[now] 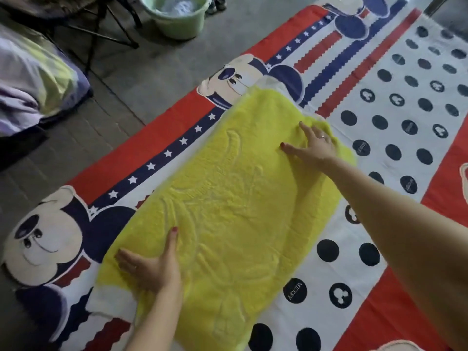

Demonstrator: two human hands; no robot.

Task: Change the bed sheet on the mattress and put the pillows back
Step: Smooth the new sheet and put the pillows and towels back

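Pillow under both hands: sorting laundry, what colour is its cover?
Bright yellow terry pillow cover, with an embossed pattern; seen in the head view.

Bed sheet (379, 138) lies flat over the mattress: white centre with dark dots, red border, navy star band, cartoon mouse faces along the near-left edge. Directly on it, a yellow towelled pillow (228, 198) sits diagonally, one end toward the green bucket, the other toward the viewer. Grey floor (141, 79) runs along the left edge of the sheet. On the floor: pale green bucket (177, 19), dark folding-stand legs (106, 34), and a lilac and yellow bundle of bedding (33, 79) at far left.
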